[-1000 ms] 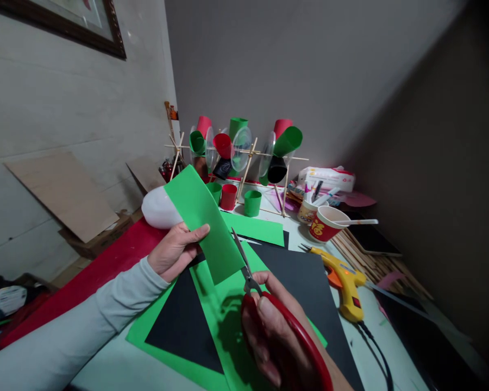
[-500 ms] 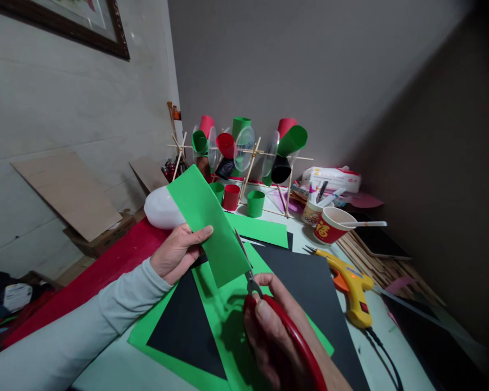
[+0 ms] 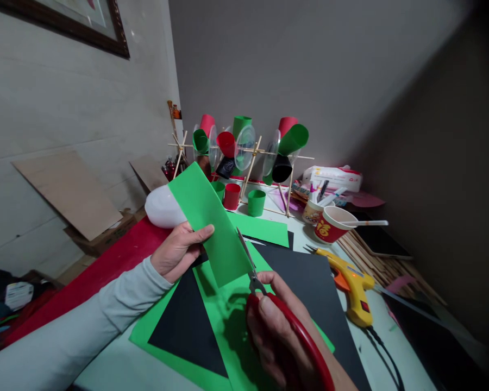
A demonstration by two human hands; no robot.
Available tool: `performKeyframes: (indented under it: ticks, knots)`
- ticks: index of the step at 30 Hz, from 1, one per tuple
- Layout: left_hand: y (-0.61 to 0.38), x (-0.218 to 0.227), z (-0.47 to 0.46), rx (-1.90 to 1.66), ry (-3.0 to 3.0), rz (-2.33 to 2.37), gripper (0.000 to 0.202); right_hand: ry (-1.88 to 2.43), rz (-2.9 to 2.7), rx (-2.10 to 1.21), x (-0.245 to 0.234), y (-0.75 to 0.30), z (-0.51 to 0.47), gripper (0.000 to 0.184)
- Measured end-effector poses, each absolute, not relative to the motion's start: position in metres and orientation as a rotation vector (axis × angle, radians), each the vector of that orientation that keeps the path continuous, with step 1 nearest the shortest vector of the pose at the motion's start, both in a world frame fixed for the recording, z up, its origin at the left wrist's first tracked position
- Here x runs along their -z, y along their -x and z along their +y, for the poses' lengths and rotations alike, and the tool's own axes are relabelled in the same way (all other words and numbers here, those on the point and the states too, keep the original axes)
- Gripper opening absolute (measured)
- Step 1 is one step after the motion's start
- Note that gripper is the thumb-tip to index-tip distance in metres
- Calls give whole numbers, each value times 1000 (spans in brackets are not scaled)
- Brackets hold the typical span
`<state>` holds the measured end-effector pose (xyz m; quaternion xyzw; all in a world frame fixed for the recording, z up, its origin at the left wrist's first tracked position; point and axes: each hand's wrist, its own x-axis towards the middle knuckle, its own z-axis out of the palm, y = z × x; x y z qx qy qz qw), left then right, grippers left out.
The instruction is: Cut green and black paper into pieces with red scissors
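Observation:
A rectangular strip of green paper (image 3: 215, 228) is pinched in my left hand (image 3: 183, 247), thumb on its face and fingers behind it. My right hand (image 3: 281, 320) is wrapped round the red handles of a pair of scissors (image 3: 250, 260). The scissor blades point up and away, along the strip's right edge near its lower corner. Whether they touch the paper I cannot tell. Beneath both hands lie larger green sheets (image 3: 212, 315) and black sheets (image 3: 189, 331), overlapping on the table.
A yellow glue gun (image 3: 356, 293) lies at the right with its cord toward me. Behind it stand a red paper cup (image 3: 334, 222) and a cup of pens (image 3: 312, 212). At the back is a stick frame (image 3: 252, 155) bearing coloured paper tubes. Small paper cylinders (image 3: 256, 202) stand before it.
The scissors have shifted slightly right, and more of their blades shows beside the strip's edge. My left hand keeps hold of the green paper in nearly the same place.

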<state>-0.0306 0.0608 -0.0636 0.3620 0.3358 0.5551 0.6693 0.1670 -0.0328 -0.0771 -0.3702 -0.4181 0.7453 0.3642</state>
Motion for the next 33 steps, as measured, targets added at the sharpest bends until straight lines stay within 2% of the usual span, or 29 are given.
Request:
performKeyframes:
  ticks: [3,9,17,23,29,33]
  knots:
    - [31,64,62,-1252,-816,744,38,946,-1096,-1928,82,-168,-31,63]
    - [32,63,62,-1255,-825,746,40,929,-1067,-1901,75,-169,-34,54]
    - [27,68,55,-1165,-859,768,31,944,-1055,-1894,79,-167,-32,63]
    - [24,68,53,-1144,-849,749,31,909,-1009,-1857,74,-166,-34,45]
    - [23,70,52,-1130,-873,724,28,944,-1043,-1885,75,-168,-33,61]
    - [22,70,49,-1109,-879,723,24,893,-1107,-1867,75,-168,-32,61]
